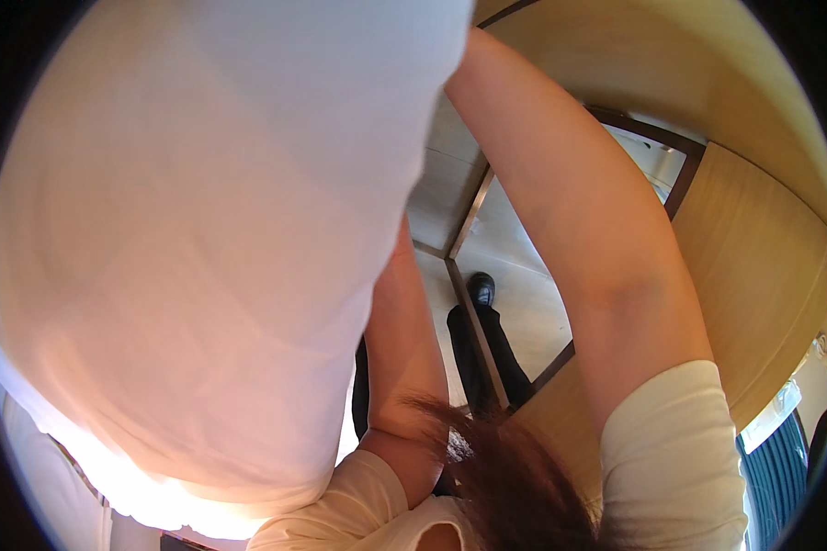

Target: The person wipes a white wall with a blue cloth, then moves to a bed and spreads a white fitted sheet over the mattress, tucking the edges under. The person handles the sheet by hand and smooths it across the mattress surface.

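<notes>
A large white cloth (200, 227) hangs close before me and fills the left half of the view. It may be a sheet or a garment; the picture does not settle which. Both of my hands are out of view behind it. My bare right forearm (586, 206) reaches up from a cream short sleeve (668, 454) and passes behind the cloth's upper right edge. Lower down, my left forearm (406, 337) also disappears behind the fabric. What my fingers touch is hidden.
Curved-looking pale wood panels (758, 268) stand on the right. Dark framing strips (468, 213) cross the middle. Beyond my arms show a black shoe (481, 289) and dark trouser legs (503, 344). A white cable (825, 355) and blue ribbed material (772, 475) lie at the right rim.
</notes>
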`<state>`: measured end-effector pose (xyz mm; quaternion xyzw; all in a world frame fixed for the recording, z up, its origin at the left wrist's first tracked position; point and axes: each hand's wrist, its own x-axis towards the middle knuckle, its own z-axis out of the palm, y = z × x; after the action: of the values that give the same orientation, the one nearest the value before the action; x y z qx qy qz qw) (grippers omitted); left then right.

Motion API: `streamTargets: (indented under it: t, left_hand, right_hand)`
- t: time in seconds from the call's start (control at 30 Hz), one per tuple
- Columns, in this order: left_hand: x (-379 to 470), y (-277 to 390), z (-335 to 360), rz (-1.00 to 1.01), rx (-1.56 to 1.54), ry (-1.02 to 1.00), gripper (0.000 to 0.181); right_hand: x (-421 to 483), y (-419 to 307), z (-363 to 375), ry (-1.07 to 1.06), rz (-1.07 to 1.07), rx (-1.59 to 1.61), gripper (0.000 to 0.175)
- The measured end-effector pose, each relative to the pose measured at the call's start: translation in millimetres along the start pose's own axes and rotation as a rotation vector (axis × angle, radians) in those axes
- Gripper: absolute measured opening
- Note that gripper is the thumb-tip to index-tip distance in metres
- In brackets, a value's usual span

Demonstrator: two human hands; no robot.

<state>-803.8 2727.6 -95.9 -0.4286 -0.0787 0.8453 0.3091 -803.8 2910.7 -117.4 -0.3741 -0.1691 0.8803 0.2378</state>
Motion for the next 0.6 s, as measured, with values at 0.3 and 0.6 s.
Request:
streamTargets:
  t: [0.3, 0.6]
  left_hand:
    - [-13, 23, 5, 0.032, 0.24, 0.197, 0.048]
    - [-50, 44, -32, 0.098, 0.765, 0.204, 0.047]
  right_hand:
    - [-18, -27, 42, 0.457, -0.462, -0.185, 0.031]
    - [-39, -62, 48, 0.233, -0.316, -0.032, 0.031]
